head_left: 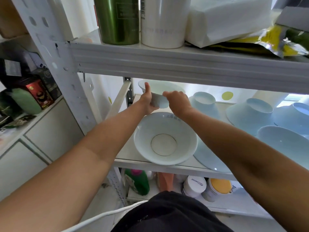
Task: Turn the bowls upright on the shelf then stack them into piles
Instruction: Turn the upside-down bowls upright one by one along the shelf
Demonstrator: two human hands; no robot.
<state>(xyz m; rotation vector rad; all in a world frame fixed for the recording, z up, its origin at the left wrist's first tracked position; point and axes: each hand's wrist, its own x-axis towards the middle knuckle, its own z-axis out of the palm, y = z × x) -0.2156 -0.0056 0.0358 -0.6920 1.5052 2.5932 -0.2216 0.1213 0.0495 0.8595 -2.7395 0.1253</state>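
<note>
Both hands hold a pale blue bowl (159, 97) lifted and tilted at the back left of the middle shelf (160, 166). My left hand (148, 102) grips its left side with the thumb up; my right hand (178, 101) grips its right side. Below them a white bowl (165, 141) stands upright at the shelf's front. Three pale blue bowls lie upside down to the right: one (204, 102) close behind my right hand, one (250, 114) further right, one (297, 114) at the edge. Another pale blue dish (284, 143) lies tilted at the front right, partly hidden by my right arm.
The upper shelf beam (184, 64) hangs low over my hands. On it stand a green flask (118, 19), a white canister (163, 22) and bags. Bottles and jars (194, 186) fill the lower shelf. A cabinet with boxes (33, 96) is at the left.
</note>
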